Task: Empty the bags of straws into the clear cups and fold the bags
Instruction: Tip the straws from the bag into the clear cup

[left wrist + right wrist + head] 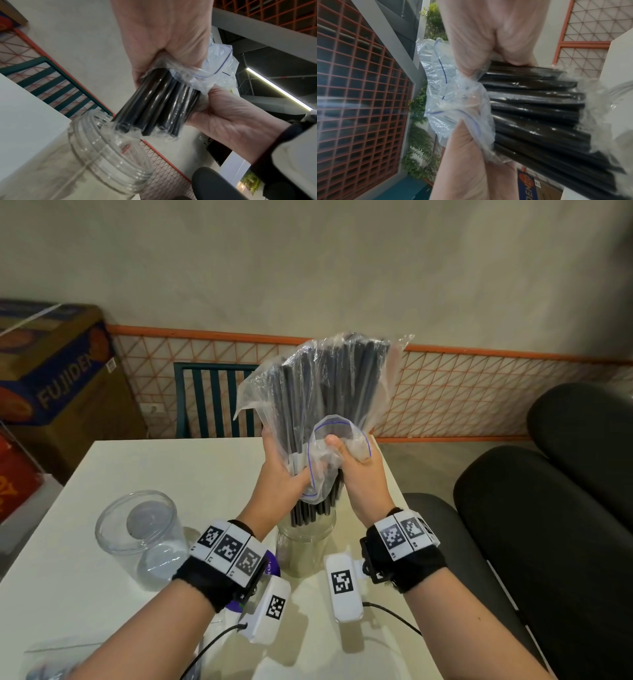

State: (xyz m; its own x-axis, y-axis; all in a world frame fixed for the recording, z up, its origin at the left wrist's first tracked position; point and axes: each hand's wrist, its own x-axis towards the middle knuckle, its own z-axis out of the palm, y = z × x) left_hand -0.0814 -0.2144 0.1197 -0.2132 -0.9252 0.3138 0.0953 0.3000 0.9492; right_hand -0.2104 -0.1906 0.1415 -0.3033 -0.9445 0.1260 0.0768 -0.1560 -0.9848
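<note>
A clear zip bag (318, 378) full of black straws (342, 381) is held upside down over a clear cup (306, 546) on the white table (171, 470). The bag's blue-lined mouth is bunched around the bundle. The straws' lower ends stick out of it and reach the cup's mouth. My left hand (286, 474) grips the bundle through the plastic from the left. My right hand (352, 460) grips the bunched bag mouth and straws from the right. In the left wrist view the straws (154, 105) point at the cup's threaded rim (109, 155). The right wrist view shows the crumpled bag (447, 94) around the straws (539, 108).
A second clear cup (137, 529) stands empty at the left of the table. Another plastic bag (51, 659) lies at the near left edge. A purple-and-white item (272, 566) sits behind my left wrist. A green chair (212, 398) is beyond the table, black seats (548, 525) to the right.
</note>
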